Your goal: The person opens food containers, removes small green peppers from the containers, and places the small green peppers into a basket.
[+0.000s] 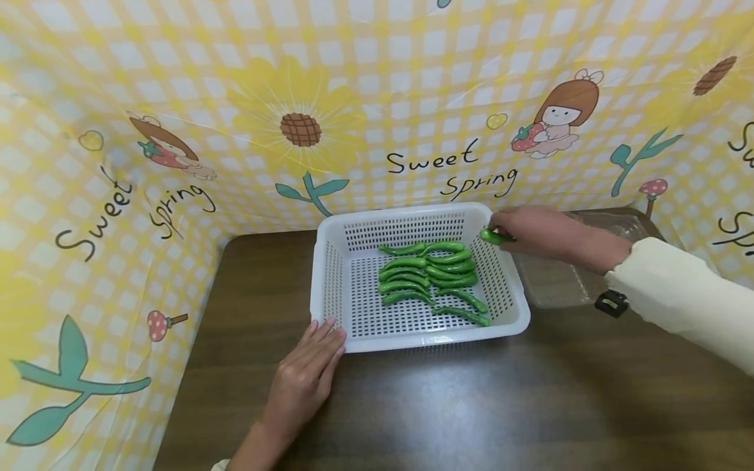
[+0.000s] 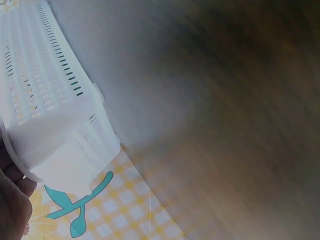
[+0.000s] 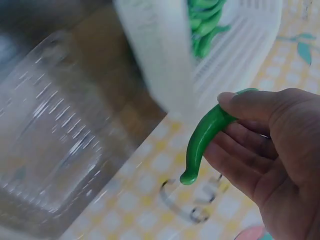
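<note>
A white slotted plastic basket [image 1: 424, 341] stands on the brown table, with several green chili peppers [image 1: 403, 275] lying in two rough columns on its floor. My right hand [image 1: 538, 230] is over the basket's right rim and pinches one curved green chili pepper [image 3: 205, 137] between thumb and fingers, as the right wrist view shows. My left hand [image 1: 303, 373] rests its fingertips on the basket's near left corner. In the left wrist view those fingers [image 2: 15, 172] touch the basket's rim, and most of the hand is out of frame.
Right of the basket lies a clear plastic tray [image 3: 55, 135], partly hidden by the right forearm in the head view. A small black object [image 1: 611, 303] is near the right sleeve. Yellow checked cloth [image 1: 365, 98] hangs behind the table [image 1: 253, 281] and at both sides.
</note>
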Available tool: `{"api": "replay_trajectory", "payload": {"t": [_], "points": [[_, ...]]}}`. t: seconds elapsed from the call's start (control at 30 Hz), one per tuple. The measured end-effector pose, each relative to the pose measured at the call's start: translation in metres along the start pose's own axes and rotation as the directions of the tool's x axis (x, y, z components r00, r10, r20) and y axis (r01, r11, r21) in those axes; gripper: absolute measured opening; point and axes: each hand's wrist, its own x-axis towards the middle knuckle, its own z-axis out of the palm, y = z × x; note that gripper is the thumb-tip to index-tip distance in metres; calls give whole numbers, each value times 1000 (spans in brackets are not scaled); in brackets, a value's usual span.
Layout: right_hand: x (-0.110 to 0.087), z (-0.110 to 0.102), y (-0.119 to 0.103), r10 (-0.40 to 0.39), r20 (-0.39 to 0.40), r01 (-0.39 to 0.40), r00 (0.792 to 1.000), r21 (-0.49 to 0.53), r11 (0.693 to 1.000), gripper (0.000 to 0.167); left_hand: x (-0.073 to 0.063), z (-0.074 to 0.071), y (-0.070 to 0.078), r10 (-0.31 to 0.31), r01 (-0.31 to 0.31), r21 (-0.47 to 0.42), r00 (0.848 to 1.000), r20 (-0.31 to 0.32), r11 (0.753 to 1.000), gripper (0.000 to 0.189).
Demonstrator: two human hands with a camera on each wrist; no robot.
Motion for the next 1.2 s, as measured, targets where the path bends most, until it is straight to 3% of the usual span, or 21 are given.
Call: {"api": "replay_trajectory", "payload": {"t": [0.27,0.47,0.73,0.83,1.03,1.13,1.2], "points": [[36,10,-44,-144,31,142,989,66,988,21,0,-2,-1,-1,2,12,1000,-9,1000,34],[64,25,-80,-206,133,193,969,103,976,10,0,-3,-2,0,0,23,1000,-7,1000,33],[92,46,-116,-220,345,164,912,183,969,9,1,-4,-1,-10,10,24,1000,0,1000,32],[96,56,-125,-232,405,156,884,212,965,14,2,-3,-1,5,-4,22,1000,-11,1000,31],[97,73,-138,-236,496,170,836,176,970,25,4,-2,-1,27,-26,17,999,-20,1000,33],[97,79,-142,-235,517,194,823,133,972,24,5,-2,0,36,-35,13,999,-30,999,32],[97,82,-143,-224,511,193,830,113,975,18,5,-1,0,39,-39,15,999,-26,999,31]]}}
